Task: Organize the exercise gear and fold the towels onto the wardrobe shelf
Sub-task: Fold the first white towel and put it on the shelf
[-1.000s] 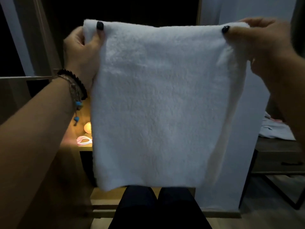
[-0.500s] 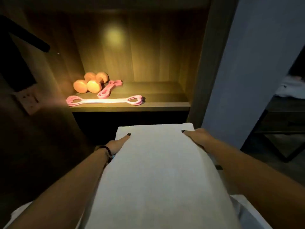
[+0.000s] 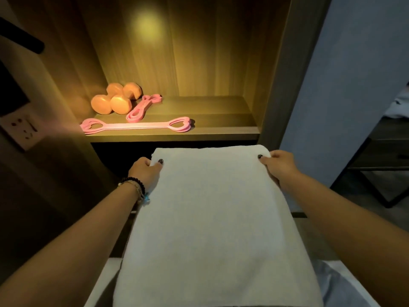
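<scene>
A white towel (image 3: pixel 212 218) lies spread flat in front of me, reaching from my body to just below the wardrobe shelf (image 3: pixel 221 129). My left hand (image 3: pixel 145 171) pinches its far left corner, thumb on top. My right hand (image 3: pixel 280 166) pinches the far right corner the same way. On the lit shelf stand two orange dumbbells (image 3: pixel 116 100) at the back left. A folded pink resistance band (image 3: pixel 142 107) lies beside them. A long pink band with heart-shaped loops (image 3: pixel 136 126) lies along the shelf's front edge.
The wardrobe's wooden side panel (image 3: pixel 281 74) rises on the right, with a pale wall (image 3: pixel 343 85) beyond it. A wall socket (image 3: pixel 23 129) sits on the dark left side. A dark table with white cloth (image 3: pixel 396 134) stands far right.
One second ago I held the towel up vertically by its top corners. It has since come down flat, and both hands keep pinching the far corners.
</scene>
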Tool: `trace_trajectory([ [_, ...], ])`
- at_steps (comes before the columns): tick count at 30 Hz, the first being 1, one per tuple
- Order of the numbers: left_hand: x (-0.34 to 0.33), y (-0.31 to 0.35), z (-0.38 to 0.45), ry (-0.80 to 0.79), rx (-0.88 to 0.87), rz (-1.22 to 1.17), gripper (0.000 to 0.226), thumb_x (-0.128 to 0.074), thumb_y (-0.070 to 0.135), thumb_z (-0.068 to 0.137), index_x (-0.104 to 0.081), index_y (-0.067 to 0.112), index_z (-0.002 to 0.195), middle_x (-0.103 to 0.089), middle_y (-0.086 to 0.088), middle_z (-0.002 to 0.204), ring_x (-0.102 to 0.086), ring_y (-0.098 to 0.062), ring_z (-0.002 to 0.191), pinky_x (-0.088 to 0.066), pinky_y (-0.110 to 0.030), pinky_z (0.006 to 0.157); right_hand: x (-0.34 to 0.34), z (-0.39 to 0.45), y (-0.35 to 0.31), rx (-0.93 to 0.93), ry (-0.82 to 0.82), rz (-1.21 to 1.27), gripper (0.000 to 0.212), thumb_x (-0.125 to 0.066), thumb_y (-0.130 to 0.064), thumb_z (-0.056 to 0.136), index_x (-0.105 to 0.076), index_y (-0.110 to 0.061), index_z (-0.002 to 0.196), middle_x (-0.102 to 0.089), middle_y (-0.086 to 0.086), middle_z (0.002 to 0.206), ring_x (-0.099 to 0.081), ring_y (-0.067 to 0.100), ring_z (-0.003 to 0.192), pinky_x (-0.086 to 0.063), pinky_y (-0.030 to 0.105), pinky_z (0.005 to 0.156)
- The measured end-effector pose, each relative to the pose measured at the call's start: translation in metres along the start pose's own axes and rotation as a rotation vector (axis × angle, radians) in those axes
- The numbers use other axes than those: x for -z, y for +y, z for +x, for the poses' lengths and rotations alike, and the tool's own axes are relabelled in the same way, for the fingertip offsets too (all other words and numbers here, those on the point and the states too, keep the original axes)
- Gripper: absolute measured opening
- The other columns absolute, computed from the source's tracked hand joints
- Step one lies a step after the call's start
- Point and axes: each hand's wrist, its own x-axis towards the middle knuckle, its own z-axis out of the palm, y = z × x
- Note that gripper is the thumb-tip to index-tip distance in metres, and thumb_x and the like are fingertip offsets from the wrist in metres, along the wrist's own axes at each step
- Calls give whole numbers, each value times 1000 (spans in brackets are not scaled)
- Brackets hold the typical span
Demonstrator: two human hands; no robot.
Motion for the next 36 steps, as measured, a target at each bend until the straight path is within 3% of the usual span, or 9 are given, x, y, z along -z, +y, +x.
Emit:
trace_trajectory([
  [4, -26, -22, -4, -203, 187, -59, 44, -45, 44, 99, -51, 1, 97, -50, -13, 74, -42, -21, 56, -31, -32, 55, -13, -2, 31, -198, -49, -39, 31, -68, -31, 87, -66, -1, 97, -67, 19, 100, -60, 26, 77, -51, 41, 77],
  [7, -26, -25, -7, -251, 234, -48, 70, -45, 49, 98, -30, -1, 145, -50, -21, 136, -57, -34, 102, -45, -35, 78, -3, -1, 36, -319, -163, 11, 41, -71, -43, 82, -62, -8, 102, -69, 11, 91, -66, 28, 79, -51, 34, 63],
  [11, -22, 2, -28, -236, -228, 367, 79, -43, 57, 94, -14, 13, 153, -19, -9, 159, -19, -29, 145, -22, -46, 116, 10, -7, 44, -407, -429, 65, 47, -71, -46, 79, -60, -14, 111, -73, 12, 99, -69, 31, 90, -55, 38, 71],
  [15, -48, 21, -76, -421, -667, 690, 85, -11, 78, 85, 1, 29, 154, 11, 3, 161, 17, -19, 147, 11, -55, 115, 19, -14, 53, -398, -547, 26, 52, -75, -46, 73, -61, -14, 112, -75, 10, 96, -70, 29, 92, -56, 38, 75],
  [20, -71, 19, -87, -484, -720, 909, 79, -2, 76, 86, 10, 35, 152, 14, 4, 161, 19, -19, 147, 9, -57, 116, 25, -23, 50, -349, -568, -74, 47, -72, -36, 80, -61, -9, 117, -73, 11, 101, -70, 28, 92, -55, 41, 84],
  [24, -73, 17, -84, -477, -708, 919, 78, -3, 74, 87, 9, 33, 152, 10, 3, 162, 18, -18, 147, 6, -57, 116, 22, -22, 11, -123, -472, -282, 42, -74, -33, 78, -59, -15, 113, -68, 2, 98, -66, 22, 87, -54, 32, 68],
  [29, -68, 14, -82, -512, -683, 729, 66, -14, 62, 95, 0, 33, 154, 4, 5, 162, 12, -14, 148, 10, -49, 118, 1, -31, -62, 57, -550, -460, 64, -77, -42, 68, -50, -17, 121, -62, 6, 106, -63, 25, 94, -56, 39, 80],
  [33, -44, 12, -90, -630, -517, 61, 42, -32, 48, 96, -35, 62, 135, -21, 29, 154, -6, 6, 143, 18, -36, 114, -25, -45, -100, 74, -530, -511, 71, -76, -45, 67, -45, -15, 123, -58, 10, 109, -61, 27, 94, -56, 42, 82],
  [36, -27, -1, -104, -741, -416, -192, 43, -23, 56, 96, -37, 58, 136, -29, 28, 151, -13, 5, 143, 13, -39, 118, -36, -53, -114, 31, -557, -463, 69, -77, -43, 69, -46, -15, 124, -59, 10, 107, -61, 27, 92, -56, 38, 72],
])
